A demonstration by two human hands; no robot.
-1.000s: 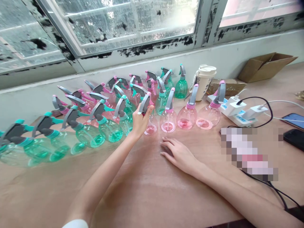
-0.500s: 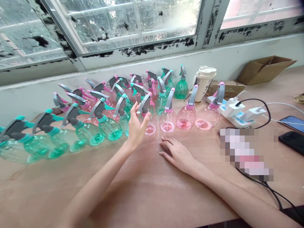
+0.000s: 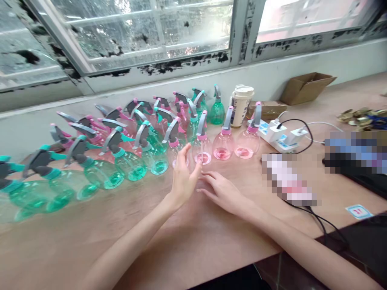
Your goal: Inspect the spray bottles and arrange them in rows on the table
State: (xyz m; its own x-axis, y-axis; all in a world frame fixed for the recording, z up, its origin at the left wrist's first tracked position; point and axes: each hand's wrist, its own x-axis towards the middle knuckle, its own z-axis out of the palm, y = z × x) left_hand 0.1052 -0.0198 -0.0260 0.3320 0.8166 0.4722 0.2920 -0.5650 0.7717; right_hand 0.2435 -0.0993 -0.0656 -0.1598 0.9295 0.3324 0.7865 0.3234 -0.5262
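Observation:
My left hand (image 3: pixel 186 177) is raised in front of a pink spray bottle (image 3: pixel 174 149), which it partly hides. Its fingers are apart and nothing is in them. Just right of it, my right hand (image 3: pixel 222 191) rests low over the wooden table, fingers loosely stretched and holding nothing. Another pink spray bottle (image 3: pixel 202 145) stands right behind the two hands, with more pink bottles (image 3: pixel 223 141) to its right. Several green spray bottles (image 3: pixel 134 165) line the front row on the left, and pink and green ones crowd behind them.
A lidded paper cup (image 3: pixel 242 106) stands at the back, left of a small cardboard box (image 3: pixel 269 109) and an open one (image 3: pixel 306 88). A power strip (image 3: pixel 281 141) with white chargers and cables lies on the right. The table's front edge (image 3: pixel 223 272) shows below.
The view has turned to the right. My left hand has come away from the pink bottle toward my right hand. The bottles stand in the same arrangement.

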